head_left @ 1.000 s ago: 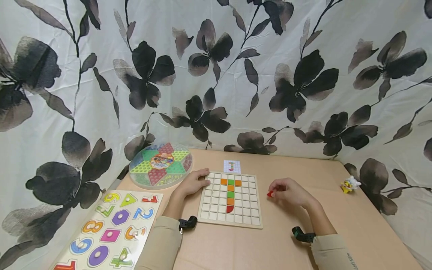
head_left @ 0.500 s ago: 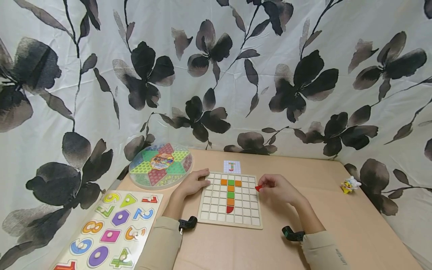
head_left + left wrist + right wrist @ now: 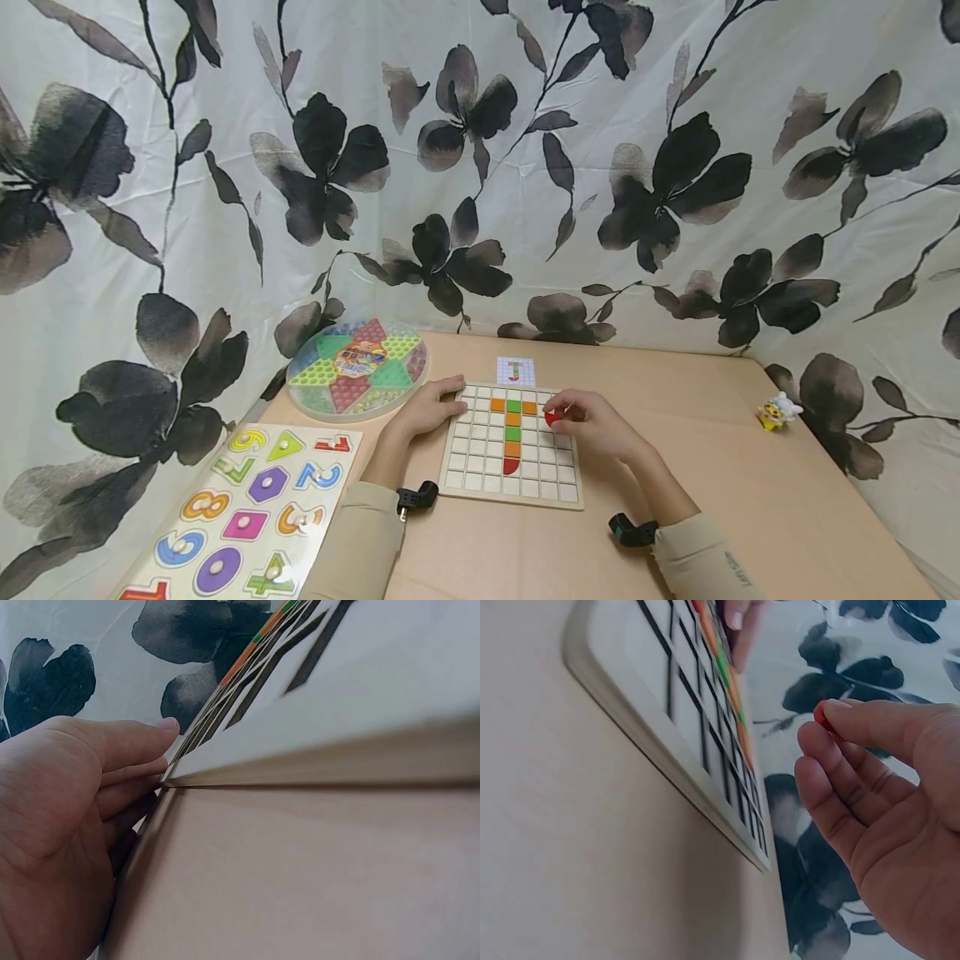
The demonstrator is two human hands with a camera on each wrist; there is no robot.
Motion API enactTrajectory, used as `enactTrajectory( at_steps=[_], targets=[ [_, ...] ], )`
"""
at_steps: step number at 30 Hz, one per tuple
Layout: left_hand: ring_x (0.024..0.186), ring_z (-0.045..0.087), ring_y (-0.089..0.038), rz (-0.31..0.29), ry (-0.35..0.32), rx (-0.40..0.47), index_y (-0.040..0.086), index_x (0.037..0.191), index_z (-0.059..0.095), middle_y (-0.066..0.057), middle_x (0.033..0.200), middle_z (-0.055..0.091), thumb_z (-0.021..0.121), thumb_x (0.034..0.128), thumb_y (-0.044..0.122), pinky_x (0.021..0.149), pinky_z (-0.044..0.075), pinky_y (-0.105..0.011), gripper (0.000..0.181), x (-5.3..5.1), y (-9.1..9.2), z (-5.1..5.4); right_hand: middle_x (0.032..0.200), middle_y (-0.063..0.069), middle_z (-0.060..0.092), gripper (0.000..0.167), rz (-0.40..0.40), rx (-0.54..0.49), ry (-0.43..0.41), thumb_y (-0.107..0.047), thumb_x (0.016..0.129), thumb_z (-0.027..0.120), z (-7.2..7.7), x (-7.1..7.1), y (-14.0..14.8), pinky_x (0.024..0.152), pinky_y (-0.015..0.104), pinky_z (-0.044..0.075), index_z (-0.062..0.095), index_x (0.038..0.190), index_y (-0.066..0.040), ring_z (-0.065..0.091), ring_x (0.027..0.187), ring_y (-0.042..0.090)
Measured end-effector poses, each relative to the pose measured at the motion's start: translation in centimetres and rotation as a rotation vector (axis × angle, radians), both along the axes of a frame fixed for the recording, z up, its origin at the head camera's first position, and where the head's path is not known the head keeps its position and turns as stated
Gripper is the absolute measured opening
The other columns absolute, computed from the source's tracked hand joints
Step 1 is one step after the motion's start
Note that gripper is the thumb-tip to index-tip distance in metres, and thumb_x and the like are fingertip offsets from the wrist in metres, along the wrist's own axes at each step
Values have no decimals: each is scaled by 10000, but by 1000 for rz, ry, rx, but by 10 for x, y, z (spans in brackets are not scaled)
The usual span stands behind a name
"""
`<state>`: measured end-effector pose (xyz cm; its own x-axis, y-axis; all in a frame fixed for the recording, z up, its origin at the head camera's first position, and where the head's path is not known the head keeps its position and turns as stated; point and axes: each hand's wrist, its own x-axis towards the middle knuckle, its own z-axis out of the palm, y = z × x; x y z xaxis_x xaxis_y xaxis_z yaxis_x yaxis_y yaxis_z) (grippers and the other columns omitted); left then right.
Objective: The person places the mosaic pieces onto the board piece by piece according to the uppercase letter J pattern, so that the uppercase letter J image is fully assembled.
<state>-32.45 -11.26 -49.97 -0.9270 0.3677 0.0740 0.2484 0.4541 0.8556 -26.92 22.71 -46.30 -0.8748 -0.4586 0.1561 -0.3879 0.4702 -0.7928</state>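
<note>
A white gridded puzzle board (image 3: 472, 467) lies on the table. Orange, green and red pieces (image 3: 513, 433) form a T-like column on it, with a rounded red piece (image 3: 512, 465) at the bottom. My left hand (image 3: 425, 410) lies against the board's upper left edge; in the left wrist view its fingers (image 3: 124, 776) reach along the side, fairly straight. Above the board's right columns, my right hand (image 3: 596, 423) pinches a small red piece (image 3: 552, 417) between thumb and fingertips. The right wrist view has this red piece (image 3: 822, 714) held off the board, mostly covered by the fingers.
A small pattern card (image 3: 516, 370) lies behind the board. To the left are a round Chinese checkers box (image 3: 360, 367) and a number-and-shape puzzle board (image 3: 247, 500). A small yellow-and-white toy figure (image 3: 777, 411) stands far right. A floral curtain (image 3: 555, 208) hangs behind the table.
My right hand has moved left, carrying the red piece from the table right of the board to over its right columns. The left hand and the board have stayed in place.
</note>
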Motion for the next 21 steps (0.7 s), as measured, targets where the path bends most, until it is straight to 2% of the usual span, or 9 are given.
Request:
enactTrajectory(
  at_steps=[9, 17, 21],
  targets=[
    [1562, 317, -368, -2, 17, -10, -26, 1466, 565, -162, 1635, 428, 686, 998, 153, 1314, 223, -503, 515, -1, 0, -3, 1053, 85, 684, 240, 62, -8, -6, -60, 957, 729, -7, 3, -19, 751, 211, 516, 722, 1192, -13, 604, 847, 198],
    [1560, 320, -370, -13, 20, -8, -25, 1474, 558, -169, 1637, 423, 687, 1002, 156, 1310, 238, -506, 522, 0, -1, -4, 1051, 33, 692, 230, 66, -9, -13, -86, 977, 716, -8, 6, -32, 757, 210, 566, 742, 1203, -46, 647, 846, 190],
    [1556, 330, -371, -13, 30, -12, -23, 1466, 568, -172, 1630, 433, 691, 998, 157, 1307, 246, -508, 517, 0, -2, -5, 1028, 51, 701, 216, 94, -13, 7, -85, 979, 713, -9, 5, -39, 757, 217, 579, 747, 1185, -28, 662, 834, 186]
  ],
)
